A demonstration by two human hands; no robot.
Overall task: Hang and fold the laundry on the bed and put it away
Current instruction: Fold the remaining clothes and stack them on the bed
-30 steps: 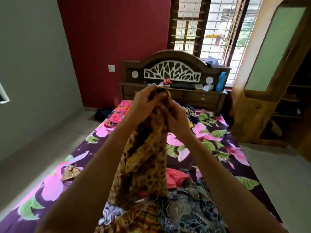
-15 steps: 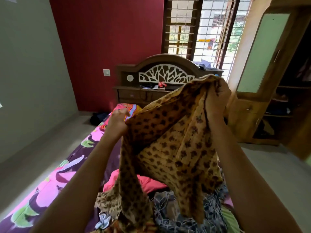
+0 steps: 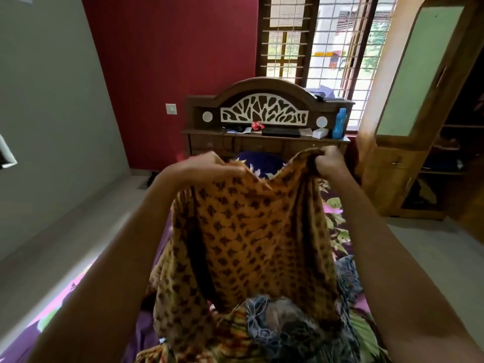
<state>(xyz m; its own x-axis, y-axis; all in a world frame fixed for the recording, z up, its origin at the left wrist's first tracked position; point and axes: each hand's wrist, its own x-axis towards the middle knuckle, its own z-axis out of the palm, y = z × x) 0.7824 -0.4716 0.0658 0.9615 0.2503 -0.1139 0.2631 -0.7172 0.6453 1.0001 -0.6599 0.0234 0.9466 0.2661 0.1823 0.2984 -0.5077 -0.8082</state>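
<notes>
A yellow-orange garment with dark brown print [image 3: 251, 237] hangs spread between my two hands above the bed [image 3: 65, 305]. My left hand [image 3: 199, 167] grips its upper left edge and my right hand [image 3: 328, 161] pinches its upper right corner, both at about the same height. The cloth's lower part drapes onto a pile of other laundry [image 3: 288, 328], dark floral and striped pieces, at the near end of the bed. The garment hides most of the floral purple bedsheet.
A wooden headboard with a shelf [image 3: 264, 132] holds a blue bottle [image 3: 339, 123] and small items. An open wooden wardrobe [image 3: 429, 121] stands at the right. Grey floor [image 3: 78, 231] runs along the bed's left side, a barred window [image 3: 314, 40] is behind.
My hands moved apart from a joined hold and spread the garment wide. My right hand has come down from its raised position to the level of my left.
</notes>
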